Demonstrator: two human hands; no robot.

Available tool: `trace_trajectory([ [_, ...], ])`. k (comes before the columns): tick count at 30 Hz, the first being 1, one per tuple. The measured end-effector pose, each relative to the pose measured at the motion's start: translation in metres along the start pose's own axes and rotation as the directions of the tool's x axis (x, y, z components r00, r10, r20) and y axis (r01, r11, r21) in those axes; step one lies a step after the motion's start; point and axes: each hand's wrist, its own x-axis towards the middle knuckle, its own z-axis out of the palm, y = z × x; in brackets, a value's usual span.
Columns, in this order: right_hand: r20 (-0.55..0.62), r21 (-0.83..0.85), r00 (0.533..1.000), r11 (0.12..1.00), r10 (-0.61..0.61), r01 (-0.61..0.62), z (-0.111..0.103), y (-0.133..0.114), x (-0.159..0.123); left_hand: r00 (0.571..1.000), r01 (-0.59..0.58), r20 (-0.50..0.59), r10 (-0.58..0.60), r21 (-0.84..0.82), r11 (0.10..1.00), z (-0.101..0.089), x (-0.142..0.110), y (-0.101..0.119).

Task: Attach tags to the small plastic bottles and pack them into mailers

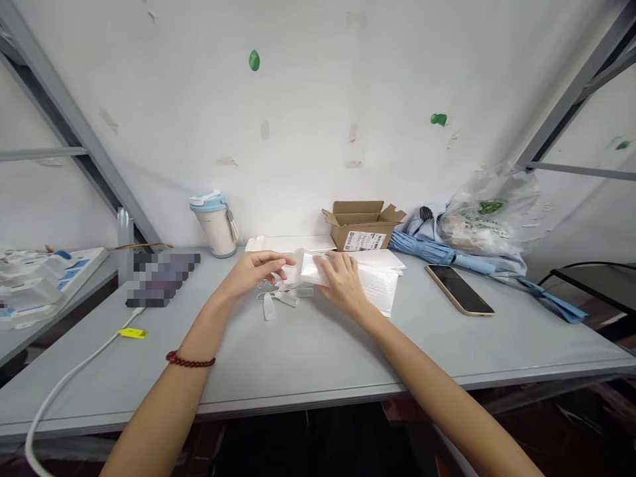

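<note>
My right hand (342,281) has its fingers and thumb over a small white plastic-wrapped packet (311,267) and grips it just above the table. My left hand (256,271) is to the left of it, fingers loosely curved and thumb apart, the tips close to a translucent plastic edge (293,266); whether they touch it I cannot tell. Below and between the hands lie several small translucent white tags (269,307) with thin loops. White bubble-wrap sheeting (380,286) spreads out beside and behind my right hand.
An open cardboard box (360,228) stands at the wall, with a cream tumbler (214,225) farther left. On the right are a phone (460,289), a folded blue umbrella (437,248) and a plastic bag (489,212). A white cable (79,364) crosses the table's left side.
</note>
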Motion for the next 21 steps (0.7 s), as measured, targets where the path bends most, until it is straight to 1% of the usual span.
trace_trajectory([
  [2,-0.016,0.003,1.000,1.000,0.023,-0.023,-0.001,0.002,0.000,0.994,0.060,-0.096,-0.057,0.022,0.998,-0.010,-0.001,-0.002],
  [4,-0.034,0.006,0.998,0.999,0.051,-0.051,-0.001,0.005,0.000,0.979,0.178,-0.125,-0.163,0.121,0.977,-0.021,-0.001,-0.008],
  [6,-0.046,0.009,0.996,0.997,0.073,-0.073,0.000,0.007,0.000,0.958,0.285,-0.065,-0.279,0.280,0.917,-0.030,-0.002,-0.015],
  [8,-0.054,0.011,0.995,0.996,0.084,-0.084,0.001,0.009,0.000,0.926,0.332,0.028,-0.378,0.420,0.845,-0.034,-0.001,-0.023],
  [9,-0.055,0.011,0.995,0.996,0.085,-0.084,0.002,0.009,0.000,0.905,0.342,0.071,-0.419,0.463,0.817,-0.034,-0.001,-0.027],
  [12,-0.053,0.007,0.995,0.997,0.081,-0.081,0.003,0.008,-0.001,0.851,0.372,0.143,-0.506,0.516,0.772,-0.030,0.000,-0.033],
  [14,-0.046,0.004,0.996,0.997,0.081,-0.081,0.003,0.007,0.000,0.832,0.387,0.155,-0.533,0.527,0.757,-0.027,0.000,-0.034],
  [15,-0.042,0.004,0.996,0.997,0.083,-0.083,0.003,0.007,0.000,0.832,0.391,0.143,-0.535,0.533,0.751,-0.026,0.000,-0.034],
  [17,-0.035,0.004,0.996,0.996,0.087,-0.087,0.002,0.006,0.000,0.849,0.394,0.087,-0.521,0.553,0.734,-0.024,0.001,-0.033],
  [21,-0.038,0.014,0.995,0.996,0.090,-0.090,0.000,0.006,0.001,0.893,0.405,-0.090,-0.440,0.585,0.703,-0.025,0.002,-0.032],
])
